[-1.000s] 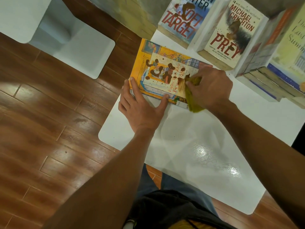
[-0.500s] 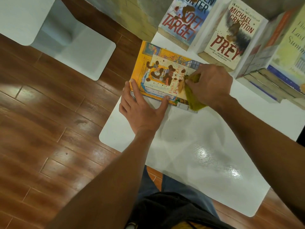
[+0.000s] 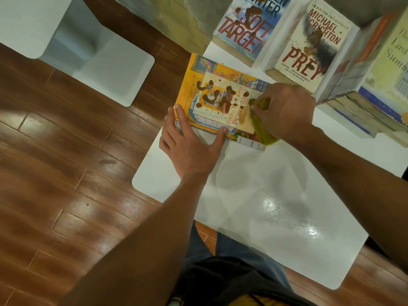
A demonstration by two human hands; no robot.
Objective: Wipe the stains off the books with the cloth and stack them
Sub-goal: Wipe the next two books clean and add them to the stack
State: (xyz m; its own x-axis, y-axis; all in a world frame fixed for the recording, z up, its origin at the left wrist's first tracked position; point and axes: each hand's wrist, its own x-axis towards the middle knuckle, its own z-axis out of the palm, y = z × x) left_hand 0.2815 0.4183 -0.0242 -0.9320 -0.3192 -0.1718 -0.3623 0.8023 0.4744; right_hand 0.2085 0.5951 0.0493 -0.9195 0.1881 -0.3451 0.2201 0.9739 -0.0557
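Observation:
A yellow-orange book (image 3: 205,69) lies flat at the far left corner of the white table (image 3: 265,206), its cover spotted with brown stains. My left hand (image 3: 189,146) presses flat on the book's near edge, fingers spread. My right hand (image 3: 284,111) grips a bunched yellow-green cloth (image 3: 262,129) and presses it on the book's right part. Behind stand two stained books: "Soft Target" (image 3: 249,27) and "Prey" (image 3: 313,43).
A stack of books (image 3: 375,89) sits at the table's far right. The yellow-orange book overhangs the table's left edge above a wooden floor (image 3: 66,173). A white seat or stand (image 3: 99,62) is on the floor at the left. My legs are under the near edge.
My right hand has slid the cloth a little up and left across the book's right side and back. My left hand has stayed on the book.

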